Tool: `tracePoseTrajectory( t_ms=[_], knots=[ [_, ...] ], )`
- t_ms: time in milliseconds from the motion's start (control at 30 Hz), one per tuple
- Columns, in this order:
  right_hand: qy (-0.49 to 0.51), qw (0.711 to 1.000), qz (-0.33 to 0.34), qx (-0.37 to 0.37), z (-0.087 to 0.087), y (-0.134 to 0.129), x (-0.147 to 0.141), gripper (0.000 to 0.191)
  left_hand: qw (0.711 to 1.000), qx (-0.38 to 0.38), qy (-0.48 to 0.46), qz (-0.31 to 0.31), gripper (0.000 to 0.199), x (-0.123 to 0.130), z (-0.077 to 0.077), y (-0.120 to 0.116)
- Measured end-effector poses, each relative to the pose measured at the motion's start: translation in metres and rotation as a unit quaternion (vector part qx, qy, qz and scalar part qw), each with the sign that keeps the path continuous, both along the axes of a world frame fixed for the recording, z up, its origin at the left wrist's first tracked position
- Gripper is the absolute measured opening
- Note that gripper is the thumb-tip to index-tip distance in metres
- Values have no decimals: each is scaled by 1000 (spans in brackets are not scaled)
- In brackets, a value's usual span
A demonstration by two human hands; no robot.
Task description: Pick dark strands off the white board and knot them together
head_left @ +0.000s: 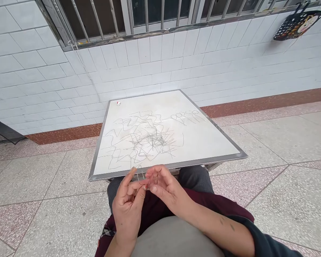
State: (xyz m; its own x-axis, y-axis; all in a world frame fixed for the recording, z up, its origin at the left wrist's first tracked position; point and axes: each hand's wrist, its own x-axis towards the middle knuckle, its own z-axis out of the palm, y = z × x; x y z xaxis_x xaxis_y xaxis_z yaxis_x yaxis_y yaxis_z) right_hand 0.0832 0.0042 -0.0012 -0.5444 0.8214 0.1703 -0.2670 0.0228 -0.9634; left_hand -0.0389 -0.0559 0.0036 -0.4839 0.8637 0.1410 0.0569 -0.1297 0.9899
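Note:
A thin bent wire (139, 178) rises from the pinch of my left hand (130, 203), whose thumb is pressed towards the fingers while the index finger points up. A small red spot (146, 186) shows by the left fingertips; what it is I cannot make out. Close beside it is my right hand (169, 189), its fingers loosely curved and its thumb apart from them, near the wire. Many thin bent wires (152, 139), dark and some reddish, lie tangled on the white table (211, 142) in front of me. Looped wire pieces (188, 116) form a row at the right.
A small white and red object (118, 103) sits at the table's far left corner. Behind the table stands a white tiled wall (155, 67) with a barred window (163, 14). A black basket (296, 26) hangs at the upper right. Speckled floor (69, 214) surrounds the table.

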Motion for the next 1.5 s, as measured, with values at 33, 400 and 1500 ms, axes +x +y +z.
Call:
tracePoseTrajectory(
  t_ms=[33,400,1500],
  knots=[
    [-19,1000,-14,21,-2,-1,0,31,999,-5,32,6,50,-1,0,1],
    [-38,992,-110,57,-4,3,-4,7,981,56,178,51,57,0,-14,5],
    [-97,990,-14,102,-17,4,-2,37,990,-50,-130,-39,56,-13,-1,12]
  ],
)
